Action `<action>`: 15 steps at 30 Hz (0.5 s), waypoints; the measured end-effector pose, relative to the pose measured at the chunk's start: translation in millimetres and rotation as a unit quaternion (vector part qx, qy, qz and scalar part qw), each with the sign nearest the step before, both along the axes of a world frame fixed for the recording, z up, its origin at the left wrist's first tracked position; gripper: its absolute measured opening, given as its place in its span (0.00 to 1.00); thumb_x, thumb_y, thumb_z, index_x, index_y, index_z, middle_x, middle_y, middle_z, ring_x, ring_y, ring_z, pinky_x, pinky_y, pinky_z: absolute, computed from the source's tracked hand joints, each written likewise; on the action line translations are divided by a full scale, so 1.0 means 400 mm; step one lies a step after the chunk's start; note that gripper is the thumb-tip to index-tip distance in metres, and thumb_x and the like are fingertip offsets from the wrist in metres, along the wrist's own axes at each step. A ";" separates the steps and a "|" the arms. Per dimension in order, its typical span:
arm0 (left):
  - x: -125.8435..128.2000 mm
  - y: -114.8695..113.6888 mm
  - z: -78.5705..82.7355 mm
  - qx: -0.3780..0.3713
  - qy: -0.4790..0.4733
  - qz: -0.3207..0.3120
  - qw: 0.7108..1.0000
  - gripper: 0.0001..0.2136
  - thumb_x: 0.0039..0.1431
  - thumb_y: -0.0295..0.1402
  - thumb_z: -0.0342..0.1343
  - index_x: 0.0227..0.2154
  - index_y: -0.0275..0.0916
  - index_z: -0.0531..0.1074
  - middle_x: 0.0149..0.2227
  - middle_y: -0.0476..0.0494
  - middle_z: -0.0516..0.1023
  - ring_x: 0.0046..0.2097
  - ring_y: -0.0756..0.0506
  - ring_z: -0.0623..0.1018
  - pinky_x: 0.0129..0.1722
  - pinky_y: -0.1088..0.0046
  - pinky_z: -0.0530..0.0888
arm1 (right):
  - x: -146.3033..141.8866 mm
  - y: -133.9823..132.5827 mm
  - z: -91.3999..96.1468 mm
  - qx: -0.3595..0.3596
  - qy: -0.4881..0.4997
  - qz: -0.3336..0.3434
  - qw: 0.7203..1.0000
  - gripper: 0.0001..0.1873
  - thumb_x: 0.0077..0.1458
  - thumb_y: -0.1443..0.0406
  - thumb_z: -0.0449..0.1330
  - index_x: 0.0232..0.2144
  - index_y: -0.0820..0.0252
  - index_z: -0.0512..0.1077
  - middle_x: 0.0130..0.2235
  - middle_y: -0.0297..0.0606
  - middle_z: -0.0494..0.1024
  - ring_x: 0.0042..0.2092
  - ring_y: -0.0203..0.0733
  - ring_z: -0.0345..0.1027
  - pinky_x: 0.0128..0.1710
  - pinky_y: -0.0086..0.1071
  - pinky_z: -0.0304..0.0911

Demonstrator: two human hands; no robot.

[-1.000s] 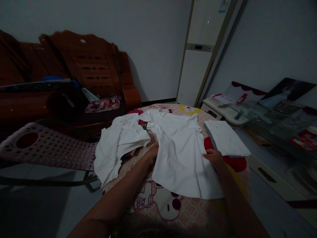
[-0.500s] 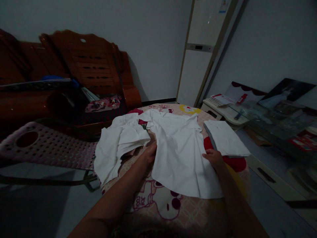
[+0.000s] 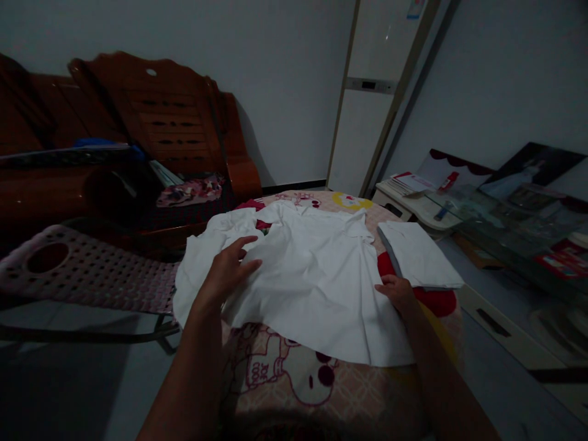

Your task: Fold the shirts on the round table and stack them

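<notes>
A white T-shirt [image 3: 316, 282] lies spread over the patterned table cover, its neck end away from me and its hem towards me. Above its left edge, my left hand [image 3: 229, 269] has its thumb and fingers apart and holds nothing. At the shirt's right side edge, my right hand [image 3: 397, 292] pinches the fabric. To the left, partly behind my left hand, is another white garment [image 3: 202, 251], loosely heaped. A folded stack of white and grey clothing [image 3: 420, 254] sits to the right, beyond my right hand.
The table cover [image 3: 358, 395] has cartoon prints. A woven reclining chair [image 3: 110, 269] stands at the left, with a carved wooden sofa [image 3: 169, 116] behind it. On the right is a glass-topped cabinet [image 3: 505, 233] holding papers and a picture. A tall white unit [image 3: 362, 128] stands against the wall.
My left hand has moved left and opened, letting go of the T-shirt's left side. That side now lies spread further left, over part of the other garment. My right hand has stayed put.
</notes>
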State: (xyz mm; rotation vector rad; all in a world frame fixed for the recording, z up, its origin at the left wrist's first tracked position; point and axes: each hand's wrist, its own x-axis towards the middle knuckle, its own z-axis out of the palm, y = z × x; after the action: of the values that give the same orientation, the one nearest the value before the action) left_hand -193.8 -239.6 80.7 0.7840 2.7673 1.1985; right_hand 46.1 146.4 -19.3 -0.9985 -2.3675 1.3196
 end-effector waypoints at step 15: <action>-0.032 -0.012 -0.111 -0.135 0.006 -0.003 0.991 0.27 0.59 0.32 0.52 0.62 0.40 0.67 0.53 0.39 0.79 0.50 0.40 0.80 0.50 0.66 0.75 | 0.063 -0.009 0.068 0.050 -0.050 0.004 0.998 0.15 0.38 0.53 0.61 0.21 0.60 0.70 0.22 0.32 0.70 0.26 0.39 0.62 0.26 0.31 0.56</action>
State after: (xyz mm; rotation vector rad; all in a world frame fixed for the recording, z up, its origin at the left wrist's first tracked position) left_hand -206.7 -244.5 36.4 0.7723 2.8487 0.7946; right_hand 71.2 142.6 7.9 -1.0482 -2.4866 1.1674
